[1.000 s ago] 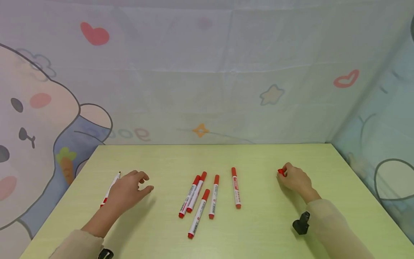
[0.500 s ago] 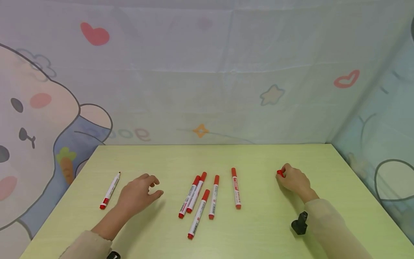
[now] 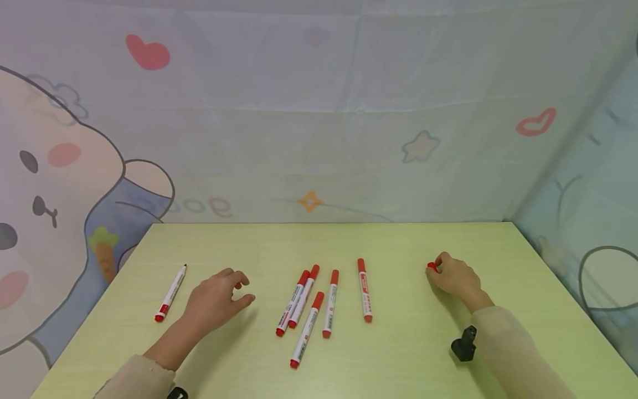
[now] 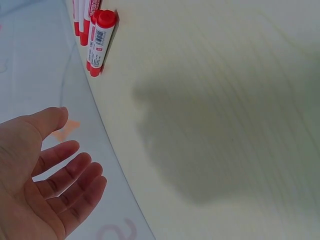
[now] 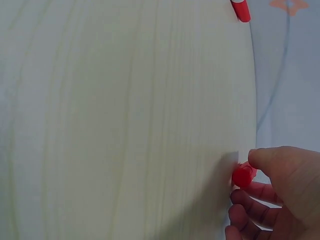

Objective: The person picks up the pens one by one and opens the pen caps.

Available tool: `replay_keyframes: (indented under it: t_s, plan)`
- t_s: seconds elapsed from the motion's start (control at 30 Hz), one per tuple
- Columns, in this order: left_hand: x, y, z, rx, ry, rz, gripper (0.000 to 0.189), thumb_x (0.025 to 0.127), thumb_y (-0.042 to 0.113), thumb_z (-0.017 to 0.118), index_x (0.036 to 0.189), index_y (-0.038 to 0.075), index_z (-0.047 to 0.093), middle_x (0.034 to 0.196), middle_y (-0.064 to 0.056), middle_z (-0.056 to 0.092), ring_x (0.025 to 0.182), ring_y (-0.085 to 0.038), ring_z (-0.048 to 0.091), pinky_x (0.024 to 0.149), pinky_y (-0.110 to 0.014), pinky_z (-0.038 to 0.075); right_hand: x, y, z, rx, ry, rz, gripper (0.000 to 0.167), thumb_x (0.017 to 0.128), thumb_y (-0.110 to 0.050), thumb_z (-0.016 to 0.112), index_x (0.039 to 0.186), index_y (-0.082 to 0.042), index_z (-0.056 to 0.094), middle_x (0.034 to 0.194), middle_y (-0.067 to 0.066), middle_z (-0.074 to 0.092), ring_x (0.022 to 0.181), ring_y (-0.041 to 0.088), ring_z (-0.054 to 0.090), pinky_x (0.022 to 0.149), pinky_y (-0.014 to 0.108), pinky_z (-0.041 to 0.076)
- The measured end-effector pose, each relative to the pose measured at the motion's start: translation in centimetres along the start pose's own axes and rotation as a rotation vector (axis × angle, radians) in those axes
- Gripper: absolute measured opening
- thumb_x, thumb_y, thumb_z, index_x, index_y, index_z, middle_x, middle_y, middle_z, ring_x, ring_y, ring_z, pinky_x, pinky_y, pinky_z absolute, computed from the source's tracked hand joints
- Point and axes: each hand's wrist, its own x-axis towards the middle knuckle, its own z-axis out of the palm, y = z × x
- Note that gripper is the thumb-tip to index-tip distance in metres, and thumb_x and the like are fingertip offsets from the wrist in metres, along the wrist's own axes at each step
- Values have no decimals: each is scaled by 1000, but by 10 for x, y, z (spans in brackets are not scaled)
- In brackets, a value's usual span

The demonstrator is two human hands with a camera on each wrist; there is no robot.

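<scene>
An uncapped marker (image 3: pixel 171 292) with a white barrel lies at the left of the table, its bare tip pointing away from me. To the right of it my left hand (image 3: pixel 214 300) hovers above the table. Its fingers are loosely bent, and the left wrist view shows nothing in the palm. On the right side, my right hand (image 3: pixel 456 277) pinches a red marker cap (image 5: pixel 244 175) between thumb and forefinger, close over the tabletop. Between the hands lie several capped red-and-white markers (image 3: pixel 330 303), one (image 3: pixel 364 290) a little apart on the right.
The pale yellow-green table (image 3: pixel 399 354) ends at a printed cloth backdrop (image 3: pixel 279 144) behind and at the sides. A black wrist-camera mount (image 3: pixel 464 343) sticks out beside the right sleeve.
My left hand has moved right, off the uncapped marker, which shows in full now. The right hand has stayed nearly still with the red cap in its fingers.
</scene>
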Motion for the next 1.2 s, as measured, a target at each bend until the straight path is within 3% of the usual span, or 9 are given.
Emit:
replay_keyframes:
  t_s: [0.47,0.9,1.2]
  plan:
    - [0,5,2,-7,14,22,28,74,30,74,93,12,65,86,-2,62,62,-11,54,50,-26,40,2,2,-1,5,41,-29,39,92,-31,48,110,3,50,83,15,61,61,21,52,52,33,40]
    - [1,14,9,-23,19,43,30,74,32,74,95,12,67,89,-1,63,72,-14,60,55,-28,45,-2,-1,-6,0,172,-73,32,90,-25,51,110,1,54,95,18,60,74,28,59,60,40,46]
    - [1,20,14,-40,0,39,33,73,33,75,97,13,68,94,1,64,81,-15,61,60,-29,47,-4,-4,-10,-5,260,-158,31,89,-21,54,112,0,57,99,19,60,79,32,59,60,42,47]
